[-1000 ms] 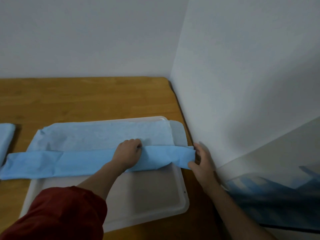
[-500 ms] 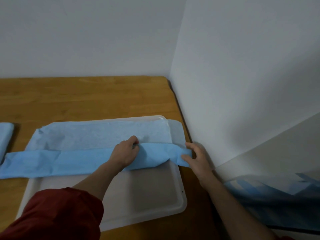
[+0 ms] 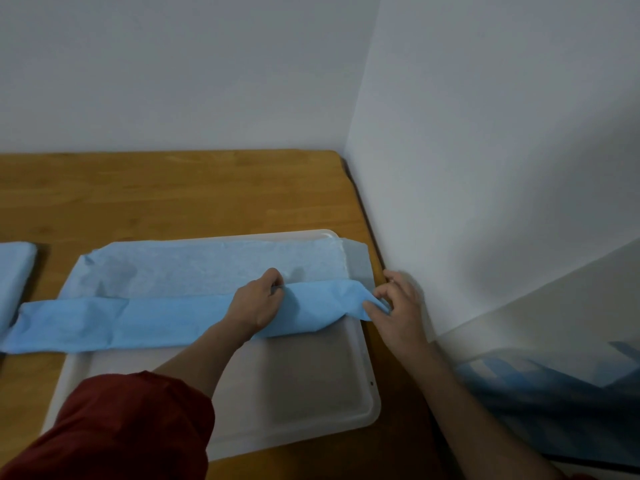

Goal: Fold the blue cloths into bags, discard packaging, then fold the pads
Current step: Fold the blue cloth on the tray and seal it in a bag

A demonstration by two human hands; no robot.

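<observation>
A blue cloth (image 3: 121,320) lies spread across a white tray (image 3: 311,393) on the wooden desk (image 3: 173,195), in the middle of the frame. Its near edge is folded over into a darker band that runs from the left edge of the frame to the tray's right rim; the paler, single layer lies above the band, toward the upper part of the tray. The left grip (image 3: 258,303), at the centre, rests knuckles up on the band with its fingers curled round the band's upper edge, so most of the cloth stretches away to its left. The right grip (image 3: 398,306), just right of the tray near the wall, pinches the band's right end between thumb and fingertips, lifting that corner slightly off the tray; the stretch of cloth between the two grips is wrinkled and raised. A red sleeve (image 3: 121,427) covers the left arm at the lower left. Another blue cloth (image 3: 14,278) lies at the left edge of the frame, touching the band's far end. At the lower right is a blurred clear bag (image 3: 554,393) with blue inside.
</observation>
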